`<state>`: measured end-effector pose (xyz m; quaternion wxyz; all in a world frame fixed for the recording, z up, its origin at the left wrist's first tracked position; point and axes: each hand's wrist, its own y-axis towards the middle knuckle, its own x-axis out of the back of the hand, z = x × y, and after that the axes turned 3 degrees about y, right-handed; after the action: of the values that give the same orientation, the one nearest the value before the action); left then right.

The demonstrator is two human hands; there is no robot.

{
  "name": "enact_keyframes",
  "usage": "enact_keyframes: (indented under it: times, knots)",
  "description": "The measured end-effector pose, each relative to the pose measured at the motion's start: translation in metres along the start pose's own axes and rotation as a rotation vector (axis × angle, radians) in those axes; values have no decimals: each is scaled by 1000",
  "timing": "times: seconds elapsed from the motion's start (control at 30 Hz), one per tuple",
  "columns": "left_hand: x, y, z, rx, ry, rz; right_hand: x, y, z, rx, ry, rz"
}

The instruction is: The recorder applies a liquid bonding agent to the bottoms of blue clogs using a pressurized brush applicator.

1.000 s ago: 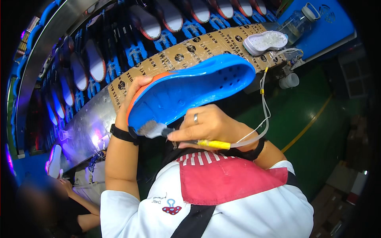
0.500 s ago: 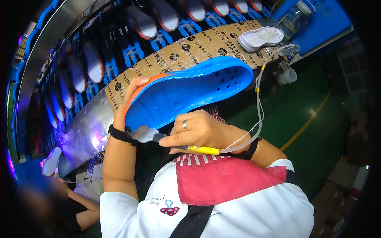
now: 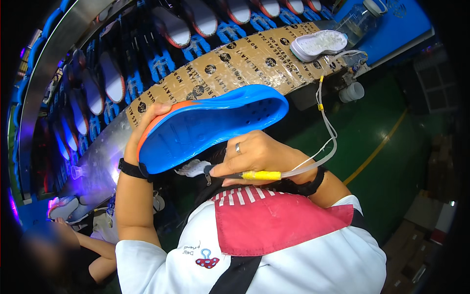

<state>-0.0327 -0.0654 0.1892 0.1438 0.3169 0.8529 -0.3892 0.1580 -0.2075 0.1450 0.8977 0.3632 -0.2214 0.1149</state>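
Observation:
My left hand grips a blue shoe sole with an orange edge, its thumb and fingers round the heel end on the left. The sole is tilted, with its hollow inside turned toward me and small dark holes at the toe end. In my right hand is a brush with a yellow-wrapped handle. Its whitish bristles are just off the sole's near edge, by the heel; whether they touch it I cannot tell. A clear tube runs from the handle toward the bench.
Cardboard covers the bench behind the sole. On it lies a white sole; a clear jar and a white cup are at the right. Shoe uppers hang on blue holders beyond. A co-worker sits at lower left.
The blue sole and my left hand have shifted left, with the toe end lower. My right hand has moved a little right, and the brush has left the heel rim.

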Motion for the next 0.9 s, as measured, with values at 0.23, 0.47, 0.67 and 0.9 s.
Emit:
enact_keyframes:
  times: [0.23, 0.47, 0.67, 0.9]
  knots:
    - [12, 1, -7, -50, 37, 35, 0, -6, -2, -29, -69, -25]
    - [11, -2, 16, -171, -26, -39, 2, -2, -10, -166, 71, -348]
    - [34, 18, 33, -165, -16, 199, 19, -14, -23, -618, 310, -736]
    - [6, 35, 24, -325, 41, 229, 36, -17, -7, -290, -9, -576]
